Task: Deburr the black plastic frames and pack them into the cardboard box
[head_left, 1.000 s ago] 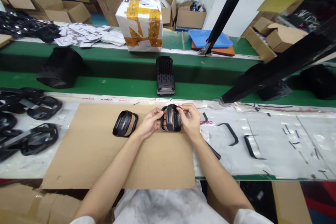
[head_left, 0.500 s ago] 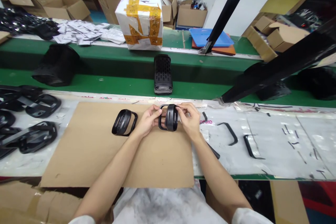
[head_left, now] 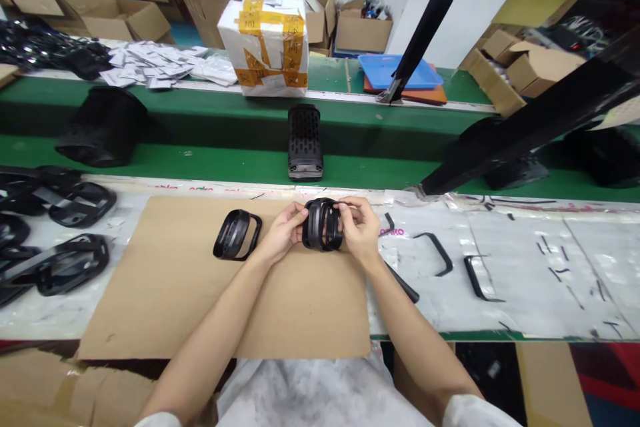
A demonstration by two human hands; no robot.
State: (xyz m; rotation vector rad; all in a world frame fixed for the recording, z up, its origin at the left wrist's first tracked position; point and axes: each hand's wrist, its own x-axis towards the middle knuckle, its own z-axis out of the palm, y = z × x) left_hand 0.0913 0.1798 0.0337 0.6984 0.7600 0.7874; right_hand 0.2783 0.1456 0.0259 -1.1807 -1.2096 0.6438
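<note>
A black plastic frame is held between my two hands, over the upper right part of a cardboard sheet. My left hand grips its left edge, thumb on top. The fingers of my right hand pinch its upper right edge; some of their tips are hidden. A similar black frame lies on the cardboard, left of my left hand and touching neither hand.
Several black frames are piled at the left. Thin black strips and a bent piece lie on the white covering at the right. A perforated black part stands beyond the cardboard. A dark slanted post rises at the right.
The held frame has turned between my hands, its wide band now nearer my left fingers and its opening toward the right. Both hands remain on it.
</note>
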